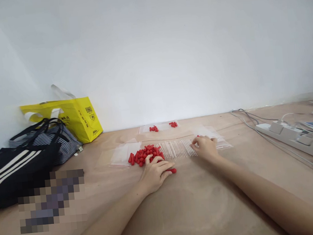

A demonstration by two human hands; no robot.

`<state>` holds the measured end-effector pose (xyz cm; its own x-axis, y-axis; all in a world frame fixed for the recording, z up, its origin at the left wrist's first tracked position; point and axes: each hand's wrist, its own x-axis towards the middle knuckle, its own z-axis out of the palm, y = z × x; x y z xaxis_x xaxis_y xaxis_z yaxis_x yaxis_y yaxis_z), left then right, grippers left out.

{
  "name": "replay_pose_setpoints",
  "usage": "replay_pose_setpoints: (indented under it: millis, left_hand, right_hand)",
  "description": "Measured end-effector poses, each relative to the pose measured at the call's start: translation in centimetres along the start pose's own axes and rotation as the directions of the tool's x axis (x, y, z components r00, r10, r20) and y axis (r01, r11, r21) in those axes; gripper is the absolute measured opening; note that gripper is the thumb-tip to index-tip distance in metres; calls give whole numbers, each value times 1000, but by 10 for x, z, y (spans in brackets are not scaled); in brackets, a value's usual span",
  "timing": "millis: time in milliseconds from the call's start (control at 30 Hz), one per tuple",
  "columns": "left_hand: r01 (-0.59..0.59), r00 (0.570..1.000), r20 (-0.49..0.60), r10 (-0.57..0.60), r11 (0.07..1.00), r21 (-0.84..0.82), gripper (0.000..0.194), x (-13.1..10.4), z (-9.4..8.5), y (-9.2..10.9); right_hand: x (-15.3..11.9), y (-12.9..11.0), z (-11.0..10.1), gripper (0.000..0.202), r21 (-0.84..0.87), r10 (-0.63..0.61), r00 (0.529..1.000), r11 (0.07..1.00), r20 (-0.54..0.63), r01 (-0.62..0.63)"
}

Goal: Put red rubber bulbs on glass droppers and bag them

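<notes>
My left hand (156, 171) rests at the front edge of a pile of small red pieces (142, 154), with its fingers apart. One red piece (173, 171) lies by its fingertips; whether they touch it is hard to tell. A row of thin white sticks (177, 149) lies to the right of the pile. At the row's right end is my right hand (205, 147), fingers bent together, with a bit of red at its fingertips. Clear plastic bags (129, 151) lie left of the pile, and more clear bags (220, 138) lie beyond my right hand.
Farther back, bags (161, 126) hold red pieces and sticks. A yellow bag (84, 120), a striped bag (71, 141) and a black bag (21, 169) stand at the left, near a blurred patch. At the right is a power strip (298, 138) with plugs and grey cables (268, 140).
</notes>
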<state>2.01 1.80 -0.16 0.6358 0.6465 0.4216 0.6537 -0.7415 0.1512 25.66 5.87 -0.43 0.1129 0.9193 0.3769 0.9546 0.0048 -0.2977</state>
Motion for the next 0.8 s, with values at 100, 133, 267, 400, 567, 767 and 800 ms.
replay_pose_setpoints:
  millis: [100, 133, 267, 400, 567, 767, 800]
  left_hand:
    - [-9, 1000, 25, 10, 1000, -29, 25, 1, 2, 0]
    - [-12, 1000, 26, 13, 999, -35, 25, 1, 2, 0]
    - [-35, 999, -11, 34, 997, -66, 27, 0, 5, -2]
    - [-58, 995, -83, 51, 995, -75, 35, -2, 8, -7]
    - [-46, 993, -113, 41, 998, -39, 36, -4, 9, -7]
    - [43, 980, -186, -75, 984, -170, 8, -4, 5, -2]
    - [67, 973, -203, -108, 978, -199, 5, -4, 5, -2]
  right_hand:
    - [13, 22, -1, 24, -123, 160, 985, 981, 70, -151]
    - [16, 27, -1, 25, -149, 185, 978, 974, 98, -170]
    - [19, 33, 1, 26, -197, 222, 962, 962, 159, -190]
    - [20, 31, 4, 28, -212, 246, 955, 955, 163, -209]
    - [20, 30, 5, 35, -215, 260, 951, 951, 166, -223]
    - [17, 21, 3, 32, -184, 208, 970, 966, 124, -184]
    - [15, 18, 3, 30, -142, 164, 981, 979, 106, -148]
